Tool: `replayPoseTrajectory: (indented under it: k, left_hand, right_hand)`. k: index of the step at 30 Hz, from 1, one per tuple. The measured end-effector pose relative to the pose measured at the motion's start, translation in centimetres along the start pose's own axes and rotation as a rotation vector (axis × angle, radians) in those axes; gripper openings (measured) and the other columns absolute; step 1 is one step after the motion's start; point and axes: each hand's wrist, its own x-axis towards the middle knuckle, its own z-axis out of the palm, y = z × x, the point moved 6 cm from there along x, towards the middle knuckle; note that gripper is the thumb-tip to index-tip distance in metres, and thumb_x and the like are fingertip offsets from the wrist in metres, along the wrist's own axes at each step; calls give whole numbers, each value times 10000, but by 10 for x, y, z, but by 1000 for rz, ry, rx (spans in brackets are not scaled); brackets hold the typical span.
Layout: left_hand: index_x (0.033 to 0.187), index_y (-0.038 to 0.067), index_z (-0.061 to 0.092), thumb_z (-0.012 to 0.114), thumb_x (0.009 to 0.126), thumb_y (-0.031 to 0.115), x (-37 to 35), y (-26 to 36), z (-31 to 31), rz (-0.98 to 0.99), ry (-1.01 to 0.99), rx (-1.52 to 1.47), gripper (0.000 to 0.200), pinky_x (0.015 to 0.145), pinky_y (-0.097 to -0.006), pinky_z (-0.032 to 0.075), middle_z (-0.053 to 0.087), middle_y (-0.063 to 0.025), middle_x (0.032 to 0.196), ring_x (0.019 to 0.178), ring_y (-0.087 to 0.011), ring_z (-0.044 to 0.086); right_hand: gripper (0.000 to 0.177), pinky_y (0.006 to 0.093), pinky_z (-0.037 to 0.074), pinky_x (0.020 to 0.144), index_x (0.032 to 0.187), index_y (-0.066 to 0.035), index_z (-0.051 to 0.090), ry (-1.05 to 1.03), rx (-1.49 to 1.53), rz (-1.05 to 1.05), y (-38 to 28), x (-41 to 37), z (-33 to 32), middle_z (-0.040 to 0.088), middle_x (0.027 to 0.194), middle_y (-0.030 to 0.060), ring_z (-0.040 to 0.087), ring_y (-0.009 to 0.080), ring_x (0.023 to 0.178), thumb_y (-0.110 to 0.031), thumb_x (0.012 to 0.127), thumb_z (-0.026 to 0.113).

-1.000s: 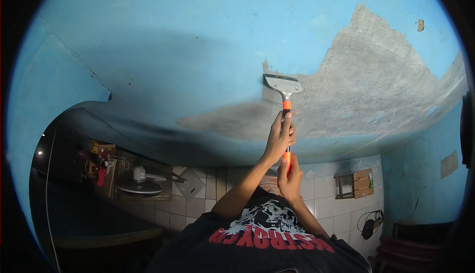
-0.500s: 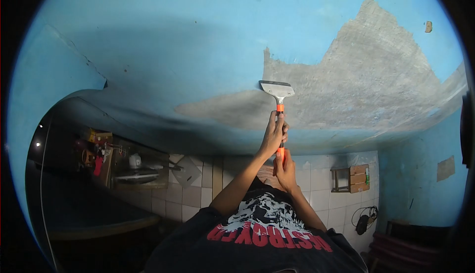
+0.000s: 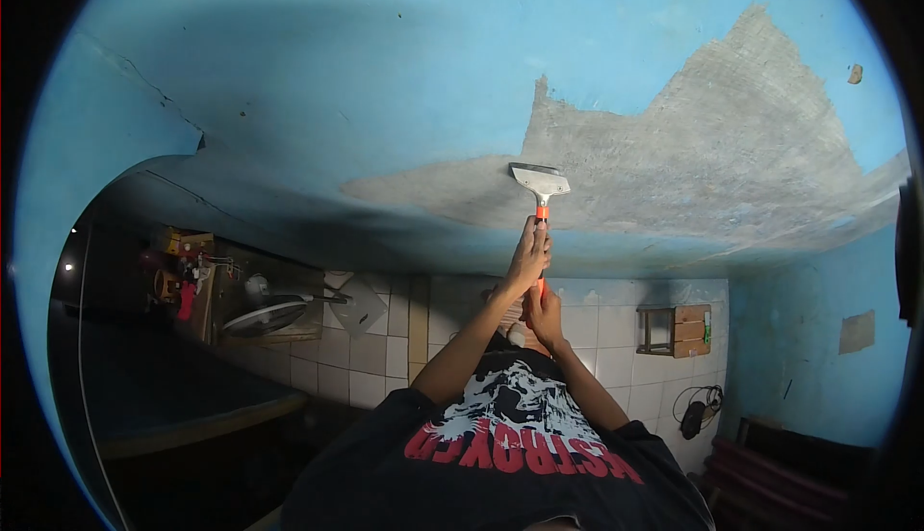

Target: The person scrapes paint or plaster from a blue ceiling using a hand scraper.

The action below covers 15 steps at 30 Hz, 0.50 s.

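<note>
A wide-bladed wall scraper [image 3: 541,181] with an orange and black handle is held up against the wall. Its metal blade lies at the left part of a rough grey bare patch [image 3: 664,165], beside the blue paint [image 3: 337,78]. My left hand [image 3: 529,257] is closed round the upper handle, just under the metal head. Lower down, my right hand [image 3: 545,314] wraps the orange end of the handle. Parts of the handle are hidden by my fingers.
Below the wall lies a tiled floor [image 3: 616,324]. A small wooden stool [image 3: 690,331] and a coiled black cable [image 3: 693,418] are at the right. A fan [image 3: 269,317] and assorted items stand at the left, near a dark table edge [image 3: 202,440].
Against the wall, the scraper blade has moved down and slightly left. Both hands keep their hold on the handle. The whole view has shifted and tilted a little.
</note>
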Motion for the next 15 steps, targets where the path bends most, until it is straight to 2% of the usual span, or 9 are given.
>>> replayPoseTrajectory:
  k: [2,6,8,9,11,15]
  left_hand:
    - [1120,123,408,374,1095,442,-1,-4,1,-13,16,-17,322,464,-206,311,366,34,731,514,-40,324]
    - [1112,120,416,372,1090,464,-4,7,4,4,-25,-22,347,456,-205,303,364,37,727,510,-38,322]
    - [1101,116,424,369,1085,488,-5,19,7,44,-50,5,376,454,-207,306,364,39,725,509,-39,321]
    - [1101,116,424,369,1085,488,-7,19,6,36,-53,6,376,454,-207,306,364,39,725,509,-39,321]
    - [1089,112,432,370,1081,500,-7,18,4,25,-56,-9,393,452,-209,314,376,38,727,509,-39,333]
    - [1085,114,437,376,1082,492,-1,-17,-10,-18,-51,11,383,450,-213,329,392,36,731,509,-42,349]
  right_hand:
    - [455,470,513,609,947,10,622,10,-37,27,-1,-2,1,668,737,261,694,417,703,-399,1053,453]
    - [402,498,506,580,942,10,621,79,-41,-32,-15,-6,1,656,714,273,681,446,669,-355,1039,482]
    - [325,391,468,518,936,39,569,250,-189,-311,-39,-9,-4,573,585,175,586,271,485,-240,1067,464]
    - [325,391,468,518,936,39,569,251,-187,-303,-41,-12,-3,573,585,175,586,271,485,-240,1067,464]
    - [316,435,476,580,970,61,571,234,-191,-236,-40,-13,-2,585,628,228,630,353,551,-226,1055,471]
    - [339,424,487,535,959,57,570,303,-212,-324,-17,-13,12,596,614,208,656,319,536,-250,1061,468]
